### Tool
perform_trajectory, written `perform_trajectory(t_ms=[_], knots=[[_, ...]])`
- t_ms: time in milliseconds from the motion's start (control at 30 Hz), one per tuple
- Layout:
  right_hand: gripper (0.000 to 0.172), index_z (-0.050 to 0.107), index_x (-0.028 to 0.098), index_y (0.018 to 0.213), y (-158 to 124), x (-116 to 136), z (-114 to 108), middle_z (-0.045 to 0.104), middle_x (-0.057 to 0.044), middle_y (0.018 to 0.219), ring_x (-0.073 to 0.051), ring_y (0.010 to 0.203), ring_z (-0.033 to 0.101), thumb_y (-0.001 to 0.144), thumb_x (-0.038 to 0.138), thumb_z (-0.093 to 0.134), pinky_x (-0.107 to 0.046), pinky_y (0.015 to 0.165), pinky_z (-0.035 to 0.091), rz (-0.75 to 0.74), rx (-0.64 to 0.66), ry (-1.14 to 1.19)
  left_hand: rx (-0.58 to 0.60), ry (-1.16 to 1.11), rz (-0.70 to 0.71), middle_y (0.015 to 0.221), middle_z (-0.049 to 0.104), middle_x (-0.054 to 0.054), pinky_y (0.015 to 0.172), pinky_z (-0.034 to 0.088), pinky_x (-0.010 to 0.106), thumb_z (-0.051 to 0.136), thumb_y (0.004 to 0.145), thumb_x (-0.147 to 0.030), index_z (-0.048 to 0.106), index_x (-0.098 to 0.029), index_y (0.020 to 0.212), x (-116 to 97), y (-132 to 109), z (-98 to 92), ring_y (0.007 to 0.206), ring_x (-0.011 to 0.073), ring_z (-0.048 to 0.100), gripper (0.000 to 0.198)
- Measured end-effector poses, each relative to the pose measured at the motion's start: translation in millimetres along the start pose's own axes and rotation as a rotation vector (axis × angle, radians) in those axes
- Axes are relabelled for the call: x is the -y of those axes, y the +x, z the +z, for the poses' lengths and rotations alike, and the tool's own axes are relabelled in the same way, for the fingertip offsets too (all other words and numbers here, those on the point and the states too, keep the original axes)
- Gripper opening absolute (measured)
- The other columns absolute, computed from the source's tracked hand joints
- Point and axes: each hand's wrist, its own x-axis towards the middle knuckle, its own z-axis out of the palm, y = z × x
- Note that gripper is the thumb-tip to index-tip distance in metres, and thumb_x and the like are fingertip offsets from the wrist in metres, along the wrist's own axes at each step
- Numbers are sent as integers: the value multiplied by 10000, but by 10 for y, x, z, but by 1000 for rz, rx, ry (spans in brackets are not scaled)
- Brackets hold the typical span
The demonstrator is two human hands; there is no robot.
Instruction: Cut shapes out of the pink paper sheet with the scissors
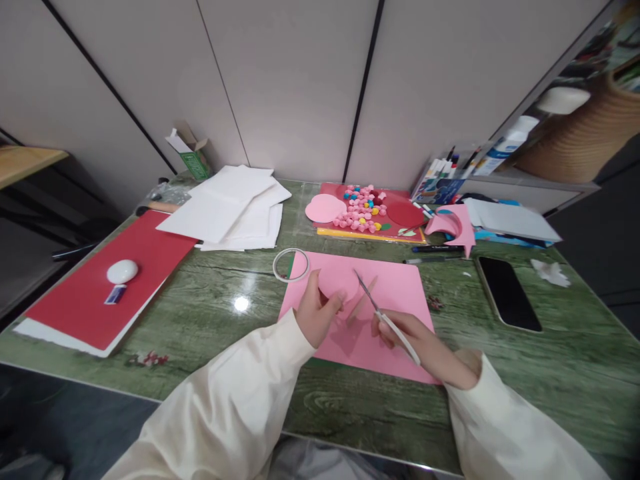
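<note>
My left hand [316, 313] pinches a round pink paper disc [339, 281] and holds it up above a large pink sheet [395, 293] lying on the green table. My right hand [407, 337] grips white-handled scissors [383, 313], whose blades are parted and point up toward the disc's right edge. A narrow pink strip [361, 301] hangs beside the blades. A roll of clear tape [291, 264] lies at the pink sheet's top left corner.
A red board [90, 300] with a white oval object and small eraser lies left. White sheets [233, 207] are stacked behind it. A red tray [370, 210] of small paper flowers, markers [435, 248], a black phone [509, 293] and pen box [440, 180] sit right.
</note>
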Motion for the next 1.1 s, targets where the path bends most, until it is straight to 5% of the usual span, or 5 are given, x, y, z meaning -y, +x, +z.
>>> perform_trajectory(t_ms=[1100], knots=[[259, 491, 163, 715, 6, -48, -30, 440, 27, 605, -108, 584, 416, 858, 363, 410, -235, 554, 333, 31, -5, -36, 1, 79, 72, 640, 474, -24, 587, 390, 244, 433, 816, -349, 422, -166, 845, 47, 11, -31, 580, 95, 480, 186]])
